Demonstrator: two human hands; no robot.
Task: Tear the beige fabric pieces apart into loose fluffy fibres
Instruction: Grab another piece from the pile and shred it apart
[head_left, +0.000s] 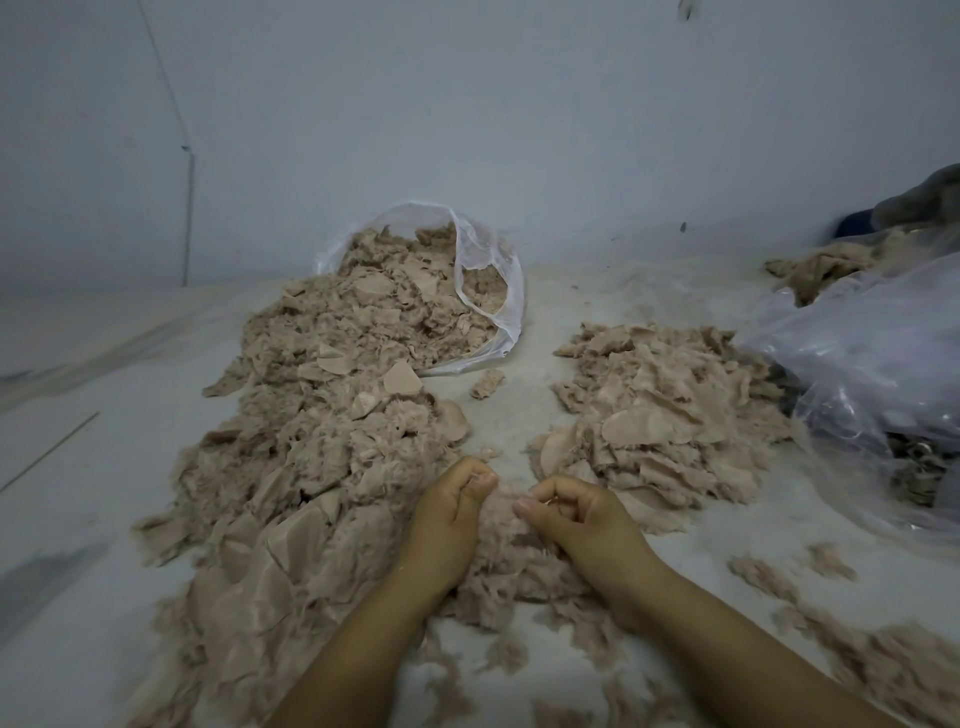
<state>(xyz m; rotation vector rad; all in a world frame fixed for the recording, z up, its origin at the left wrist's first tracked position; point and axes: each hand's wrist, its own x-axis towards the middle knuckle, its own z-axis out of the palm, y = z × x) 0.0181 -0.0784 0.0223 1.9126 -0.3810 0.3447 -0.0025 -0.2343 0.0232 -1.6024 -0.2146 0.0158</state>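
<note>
Head view: my left hand (457, 499) and right hand (566, 512) each pinch an edge of one beige fabric piece (501, 525) held between them, low over the floor (524, 364) between two heaps. It looks light, soft and frayed; I judge close, opposed pinches at its edge tear best.

A plain pale grey-blue wall (519, 130) fills the upper half of the view, marked by a few small dark specks, and a thin cable (171, 98) slants down it on the left to a narrow upright pipe (188, 218) that reaches the floor. The floor (78, 374) is a pale, whitish surface dusted with fine lint, with a thin stick (49, 451) lying on it at the left. The light is dim, cool and even.
</note>
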